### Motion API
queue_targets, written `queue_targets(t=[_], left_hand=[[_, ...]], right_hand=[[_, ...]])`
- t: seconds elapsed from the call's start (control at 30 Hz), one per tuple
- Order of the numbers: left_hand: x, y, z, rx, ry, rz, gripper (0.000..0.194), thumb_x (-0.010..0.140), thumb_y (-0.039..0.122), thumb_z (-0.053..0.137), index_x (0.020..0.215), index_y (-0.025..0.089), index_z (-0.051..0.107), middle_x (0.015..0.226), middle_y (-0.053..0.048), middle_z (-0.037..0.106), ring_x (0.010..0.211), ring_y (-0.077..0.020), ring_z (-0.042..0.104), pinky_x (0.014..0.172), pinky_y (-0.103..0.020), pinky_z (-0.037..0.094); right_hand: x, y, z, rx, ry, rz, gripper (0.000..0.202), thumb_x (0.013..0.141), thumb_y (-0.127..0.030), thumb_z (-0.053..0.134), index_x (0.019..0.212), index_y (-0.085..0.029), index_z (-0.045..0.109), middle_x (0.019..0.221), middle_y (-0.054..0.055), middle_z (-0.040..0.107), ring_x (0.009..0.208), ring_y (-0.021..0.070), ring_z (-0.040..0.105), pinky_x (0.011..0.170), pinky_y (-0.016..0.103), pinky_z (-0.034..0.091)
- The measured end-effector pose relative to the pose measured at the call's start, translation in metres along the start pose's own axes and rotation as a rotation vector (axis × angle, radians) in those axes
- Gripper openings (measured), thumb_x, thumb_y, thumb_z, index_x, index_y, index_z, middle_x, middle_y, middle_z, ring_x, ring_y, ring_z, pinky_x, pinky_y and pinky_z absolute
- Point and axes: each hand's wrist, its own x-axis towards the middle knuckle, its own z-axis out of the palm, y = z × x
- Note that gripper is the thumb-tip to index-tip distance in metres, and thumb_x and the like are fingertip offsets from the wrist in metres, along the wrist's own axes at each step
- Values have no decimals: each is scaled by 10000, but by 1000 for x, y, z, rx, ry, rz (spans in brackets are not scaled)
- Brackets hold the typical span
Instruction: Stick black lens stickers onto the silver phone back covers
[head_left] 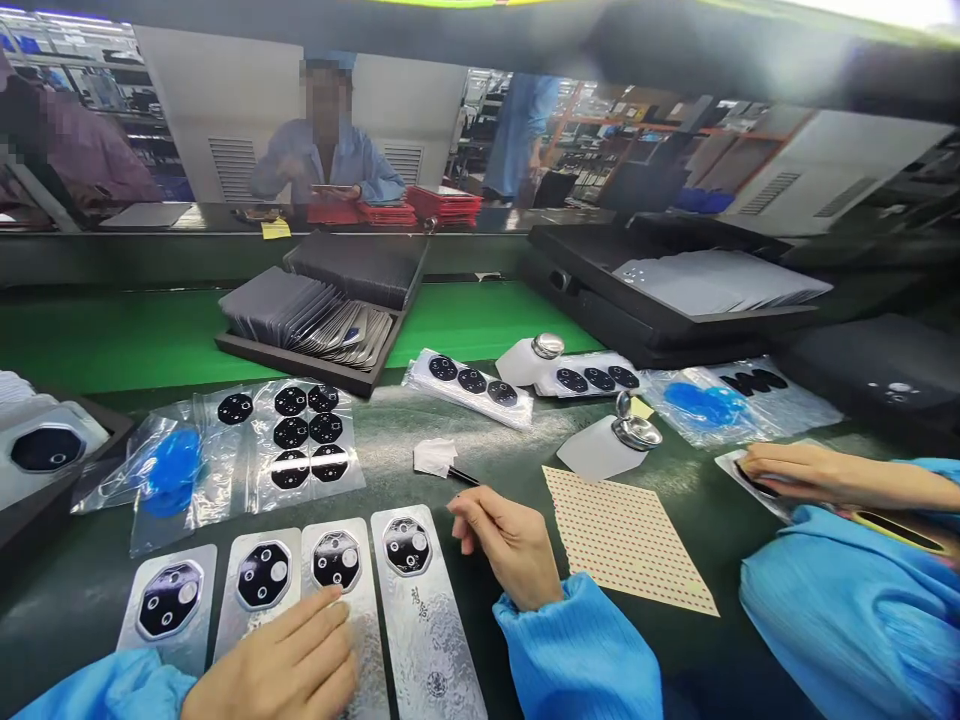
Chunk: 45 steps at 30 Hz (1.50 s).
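Observation:
Four silver phone back covers lie in a row in front of me, each with a black octagonal camera piece: the leftmost cover (pixel 196 560), a second cover (pixel 241 628), a third cover (pixel 367 620) and the rightmost cover (pixel 442 630). My left hand (pixel 289 650) rests open across the second and third covers, an outstretched fingertip at the third's camera piece. Beside the rightmost cover, my right hand (pixel 510 545) is closed with curled fingers; what it holds, if anything, is hidden. Just beyond it are a thin black stick (pixel 463 477) and a crumpled white wipe (pixel 433 457).
A dotted sticker sheet (pixel 626 540) and metal-topped bottles (pixel 604 445) are on the right. Clear bags (pixel 247 440) hold black discs and blue film. A black tray (pixel 360 380) of covers sits near a green belt (pixel 480 310). A co-worker's hand (pixel 817 472) works at far right.

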Motion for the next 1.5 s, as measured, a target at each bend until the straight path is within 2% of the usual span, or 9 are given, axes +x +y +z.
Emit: queue_targets(t=[0.2,0.33,0.53,0.8,0.9,1.03,1.23,1.37,1.5], left_hand=[[-11,-19,0,47,8,5,322,925,-4,349,799,78,633,776,-83,688,867,-183,686,980,-376,534],[-18,-23,4,13,-7,28,297,923,5,366,837,63,644,804,-94,700,879,-198,694,974,-395,545],[-20,-24,4,-9,-22,27,302,936,14,350,886,70,643,839,-94,716,951,-193,685,1020,-384,515],[-23,-23,9,-7,-34,22,274,918,-3,376,863,55,638,819,-93,700,904,-206,691,1022,-409,511],[-24,-23,11,-5,-59,33,272,910,5,379,869,55,643,842,-98,699,909,-213,687,1012,-418,521],[-27,-22,12,19,-81,46,256,899,9,396,871,56,646,868,-99,694,916,-223,683,998,-417,528],[-30,-21,13,89,-105,81,207,888,24,439,902,62,642,887,-97,686,907,-207,680,1025,-394,500],[-30,-21,15,96,-97,75,192,880,30,454,874,69,641,842,-90,678,872,-200,680,1036,-386,484],[-29,-20,16,97,-87,66,185,878,40,459,844,82,636,804,-81,670,848,-196,677,1030,-374,482]], right_hand=[[4,3,4,-102,-25,-190,271,942,-343,503,857,-207,721,709,14,585,626,134,573,586,263,472],[9,9,3,7,-18,-100,262,863,-354,626,1073,-208,686,775,12,577,644,134,558,541,249,469],[8,8,2,87,11,35,289,863,-398,613,663,-189,620,634,1,537,532,114,491,466,236,410],[12,7,6,138,-58,41,188,845,-379,638,900,-210,700,828,24,586,547,109,548,504,250,491],[12,11,4,104,-87,-25,164,862,-340,615,877,-198,695,884,36,584,610,114,559,531,244,502],[7,5,7,-22,-79,-116,182,869,-237,601,1047,-206,624,844,23,598,736,146,599,686,273,530],[-15,-27,51,-216,-326,-379,142,900,-104,479,919,-196,585,996,75,549,884,174,572,733,291,518],[-25,-34,77,-421,-326,-553,175,858,-41,479,909,-189,558,1038,93,538,925,207,527,752,344,510],[-27,-31,83,-536,-330,-630,176,871,-36,473,904,-183,563,1044,98,556,939,225,506,788,360,499]])
